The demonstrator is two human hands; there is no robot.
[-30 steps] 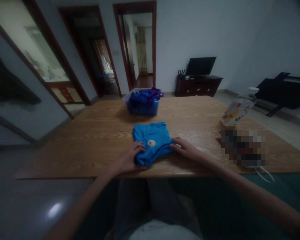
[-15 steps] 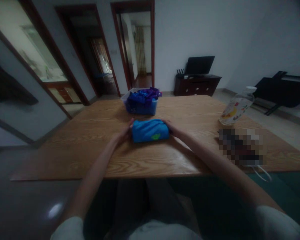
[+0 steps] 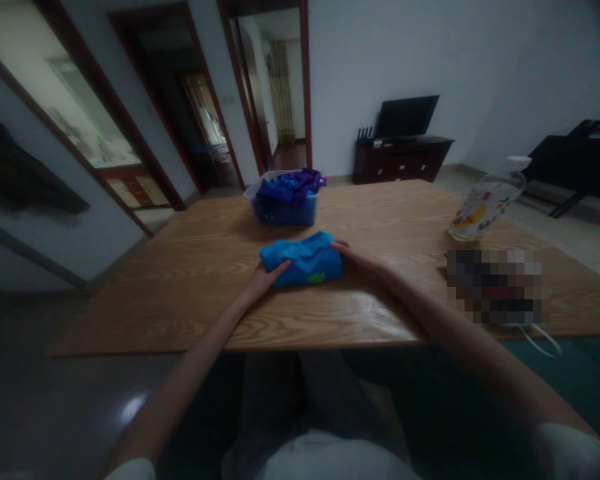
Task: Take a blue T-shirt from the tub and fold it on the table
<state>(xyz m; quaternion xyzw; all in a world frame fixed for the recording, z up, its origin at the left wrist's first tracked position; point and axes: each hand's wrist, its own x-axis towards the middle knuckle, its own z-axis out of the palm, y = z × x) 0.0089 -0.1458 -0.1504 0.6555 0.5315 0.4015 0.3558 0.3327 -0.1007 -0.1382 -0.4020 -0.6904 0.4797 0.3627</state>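
Note:
A folded bundle of bright blue cloth with a green print near its lower right lies on the wooden table in front of me. Its top looks rumpled. My left hand grips the left end, thumb over the front and the other fingers hidden beneath or behind it. At the upper right corner, my right hand holds the cloth with its fingertips; its thumb does not show clearly. Beyond the bundle stands a clear plastic tub heaped with blue and purple fabric.
The wooden table spreads out on both sides. To the right stand a clear bottle with a printed label and a blurred-out item with a white cord. A dark cabinet with a screen is by the wall.
My left thumb has come over the front of the blue cloth, and its top has become more rumpled. My right fingers have shifted at the right corner. The view has turned slightly.

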